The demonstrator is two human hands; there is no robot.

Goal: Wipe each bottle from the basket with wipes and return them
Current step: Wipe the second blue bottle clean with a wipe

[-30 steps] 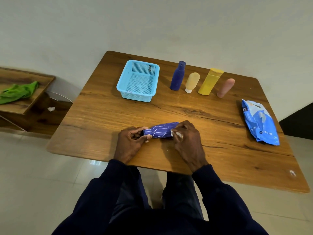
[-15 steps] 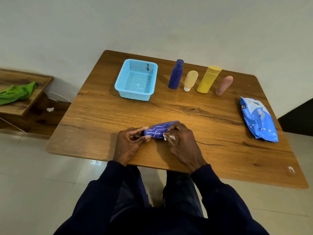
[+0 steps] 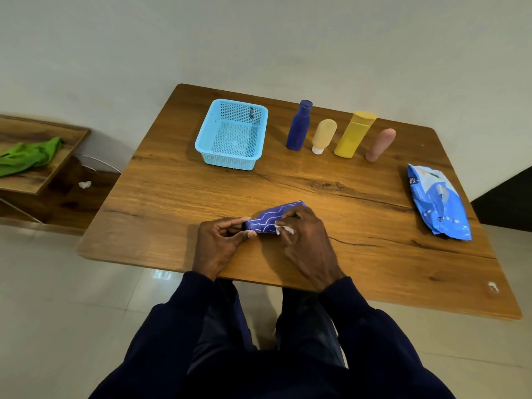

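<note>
The tube (image 3: 270, 220) sits at the front of the table (image 3: 316, 185), its cap end pinched by the left hand (image 3: 218, 244). The right hand (image 3: 306, 240) pinches a wipe (image 3: 284, 228) against it. It looks light and squishy, so hold the ends softly.

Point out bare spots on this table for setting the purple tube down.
The table is bare across its middle, from the blue basket forward to the left hand and right hand. Also bare: left of the basket, and the near right corner in front of the wipes pack. Crowded: the back edge, four bottles beside the basket.
</note>
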